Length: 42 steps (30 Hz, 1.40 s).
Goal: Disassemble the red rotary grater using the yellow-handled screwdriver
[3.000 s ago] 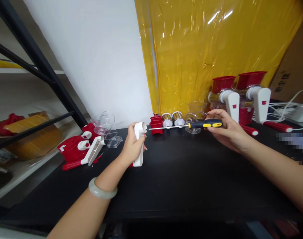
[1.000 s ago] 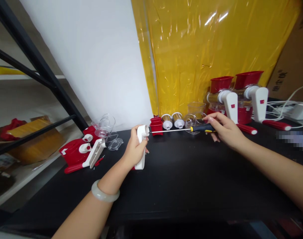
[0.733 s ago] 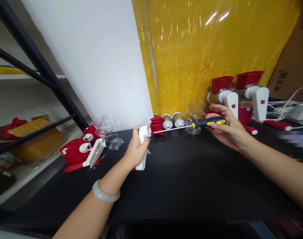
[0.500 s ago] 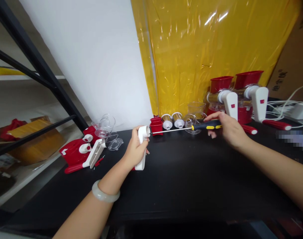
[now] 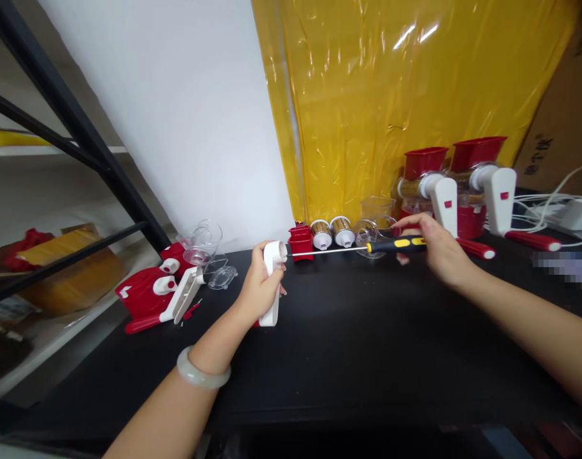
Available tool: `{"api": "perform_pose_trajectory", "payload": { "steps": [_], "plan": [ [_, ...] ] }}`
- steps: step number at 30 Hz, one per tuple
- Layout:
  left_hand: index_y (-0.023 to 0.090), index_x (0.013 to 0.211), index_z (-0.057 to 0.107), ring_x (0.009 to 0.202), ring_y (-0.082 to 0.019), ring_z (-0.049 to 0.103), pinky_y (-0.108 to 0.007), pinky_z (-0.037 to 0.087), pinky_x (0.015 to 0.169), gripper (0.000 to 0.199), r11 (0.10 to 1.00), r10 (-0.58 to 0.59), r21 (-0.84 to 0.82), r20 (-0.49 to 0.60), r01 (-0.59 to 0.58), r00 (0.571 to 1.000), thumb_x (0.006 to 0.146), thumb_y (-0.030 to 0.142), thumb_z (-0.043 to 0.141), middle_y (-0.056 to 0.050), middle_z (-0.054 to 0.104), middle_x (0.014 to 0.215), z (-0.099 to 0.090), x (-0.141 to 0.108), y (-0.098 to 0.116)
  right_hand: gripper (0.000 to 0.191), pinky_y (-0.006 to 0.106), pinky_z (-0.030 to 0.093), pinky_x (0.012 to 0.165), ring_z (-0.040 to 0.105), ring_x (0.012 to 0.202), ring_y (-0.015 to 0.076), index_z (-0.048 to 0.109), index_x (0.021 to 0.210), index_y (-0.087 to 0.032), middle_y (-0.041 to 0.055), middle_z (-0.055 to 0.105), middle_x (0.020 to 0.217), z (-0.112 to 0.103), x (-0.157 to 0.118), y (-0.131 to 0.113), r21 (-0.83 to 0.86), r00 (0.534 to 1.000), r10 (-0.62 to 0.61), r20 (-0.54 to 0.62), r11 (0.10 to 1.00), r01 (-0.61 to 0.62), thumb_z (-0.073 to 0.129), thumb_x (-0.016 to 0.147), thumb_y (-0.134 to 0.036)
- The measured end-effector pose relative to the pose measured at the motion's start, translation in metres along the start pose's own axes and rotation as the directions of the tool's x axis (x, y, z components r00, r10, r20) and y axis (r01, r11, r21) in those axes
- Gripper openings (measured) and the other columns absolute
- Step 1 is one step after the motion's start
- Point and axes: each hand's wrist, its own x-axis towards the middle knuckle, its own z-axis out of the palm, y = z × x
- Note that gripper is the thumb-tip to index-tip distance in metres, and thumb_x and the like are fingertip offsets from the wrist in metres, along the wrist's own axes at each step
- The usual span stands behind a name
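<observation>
My left hand (image 5: 262,287) is wrapped round a white crank handle (image 5: 271,313), held upright over the black table (image 5: 348,357). A bit of red shows at the handle's lower end. In my right hand (image 5: 441,248) is a screwdriver (image 5: 396,245) with a black and yellow grip, lying roughly level. Its long thin shaft points left, and the tip reaches the round opening at the top of the crank handle. Whether a screw sits inside that opening I cannot tell.
At left lie a red grater base (image 5: 142,293), another white crank handle (image 5: 185,294) and clear plastic parts (image 5: 207,242). Along the back stand red hoppers (image 5: 301,243), two grater drums (image 5: 342,232) and two assembled rotary graters (image 5: 444,194). White cables (image 5: 539,210) lie at right.
The fingers of my right hand have shifted slightly round the screwdriver's grip. My left hand and the crank handle stay almost in place.
</observation>
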Motion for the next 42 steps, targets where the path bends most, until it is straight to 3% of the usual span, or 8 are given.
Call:
{"api": "perform_pose_trajectory", "payload": {
  "steps": [4, 8, 13, 21, 27, 35, 39, 42],
  "plan": [
    [0.023, 0.126, 0.037, 0.047, -0.009, 0.058, -0.030, 0.055, 0.047, 0.050, 1.000, -0.003, 0.011, 0.004, 0.003, 1.000, 0.080, 0.025, 0.057, 0.004, 0.055, 0.091, 0.000, 0.000, 0.002, 0.036, 0.031, 0.042, 0.042, 0.051, 0.043, 0.0159, 0.064, 0.096, -0.027, -0.0017, 0.056, 0.058, 0.000, 0.000, -0.001, -0.127, 0.999, 0.004, -0.033, 0.992, -0.008, 0.064, 0.088, -0.062],
    [0.023, 0.125, 0.038, 0.047, -0.009, 0.057, -0.030, 0.056, 0.048, 0.049, 1.000, 0.008, -0.012, -0.006, -0.008, 1.000, 0.080, 0.025, 0.057, 0.004, 0.055, 0.092, 0.001, -0.001, 0.004, 0.040, 0.037, 0.056, 0.061, 0.063, 0.062, 0.0188, 0.062, 0.102, -0.031, 0.0002, 0.063, 0.081, 0.001, 0.001, 0.001, 0.001, 0.995, -0.092, -0.037, 0.996, 0.092, 0.080, 0.076, -0.055],
    [0.023, 0.125, 0.039, 0.048, -0.008, 0.057, -0.029, 0.056, 0.048, 0.048, 1.000, 0.020, -0.010, 0.008, -0.019, 1.000, 0.081, 0.023, 0.057, 0.003, 0.056, 0.093, 0.001, -0.001, 0.003, 0.044, 0.039, 0.056, 0.078, 0.064, 0.084, 0.0225, 0.064, 0.099, -0.031, 0.0015, 0.062, 0.089, -0.003, 0.001, 0.007, -0.035, 0.983, -0.181, -0.034, 0.983, 0.179, 0.087, 0.068, -0.052],
    [0.023, 0.128, 0.038, 0.048, -0.008, 0.058, -0.029, 0.056, 0.048, 0.048, 0.999, 0.011, 0.030, 0.011, -0.012, 1.000, 0.083, 0.023, 0.055, 0.003, 0.054, 0.094, 0.000, 0.000, 0.001, 0.068, 0.038, 0.048, 0.060, 0.060, 0.062, 0.0217, 0.066, 0.093, -0.026, 0.0044, 0.062, 0.071, -0.004, 0.000, 0.011, -0.046, 0.995, -0.103, -0.018, 0.994, 0.102, 0.032, 0.088, -0.085],
    [0.023, 0.127, 0.038, 0.048, -0.009, 0.058, -0.028, 0.055, 0.049, 0.048, 0.999, -0.002, 0.032, 0.020, 0.001, 1.000, 0.083, 0.022, 0.055, 0.003, 0.054, 0.091, 0.000, -0.001, 0.002, 0.032, 0.031, 0.049, 0.059, 0.058, 0.067, 0.0165, 0.063, 0.094, -0.028, 0.0009, 0.062, 0.086, 0.000, 0.002, 0.010, -0.054, 0.986, -0.087, -0.141, 0.995, 0.080, 0.074, 0.083, -0.057],
    [0.023, 0.128, 0.037, 0.048, -0.009, 0.057, -0.028, 0.055, 0.049, 0.049, 1.000, -0.013, 0.022, 0.026, 0.013, 1.000, 0.083, 0.022, 0.056, 0.003, 0.055, 0.090, 0.002, -0.003, 0.005, 0.041, 0.034, 0.053, 0.079, 0.064, 0.087, 0.0181, 0.058, 0.093, -0.030, -0.0008, 0.064, 0.092, 0.006, 0.001, 0.002, 0.230, 0.995, -0.059, -0.076, 0.970, 0.075, 0.085, 0.068, -0.046],
    [0.023, 0.127, 0.037, 0.048, -0.009, 0.058, -0.029, 0.055, 0.049, 0.048, 1.000, -0.013, 0.026, 0.026, 0.012, 1.000, 0.083, 0.022, 0.056, 0.003, 0.055, 0.091, 0.002, -0.003, 0.005, 0.045, 0.035, 0.047, 0.064, 0.058, 0.062, 0.0194, 0.061, 0.087, -0.025, 0.0019, 0.062, 0.065, 0.001, -0.001, -0.005, -0.095, 0.994, -0.030, -0.103, 0.995, 0.021, 0.051, 0.091, -0.069],
    [0.023, 0.127, 0.037, 0.048, -0.009, 0.058, -0.029, 0.055, 0.049, 0.049, 1.000, -0.014, 0.025, 0.024, 0.014, 1.000, 0.082, 0.022, 0.056, 0.003, 0.055, 0.091, 0.002, -0.003, 0.006, 0.039, 0.033, 0.038, 0.054, 0.048, 0.050, 0.0168, 0.061, 0.083, -0.023, -0.0014, 0.054, 0.053, -0.001, -0.002, -0.009, -0.344, 0.993, 0.002, -0.115, 0.938, -0.042, 0.057, 0.091, -0.061]
  ]
}}
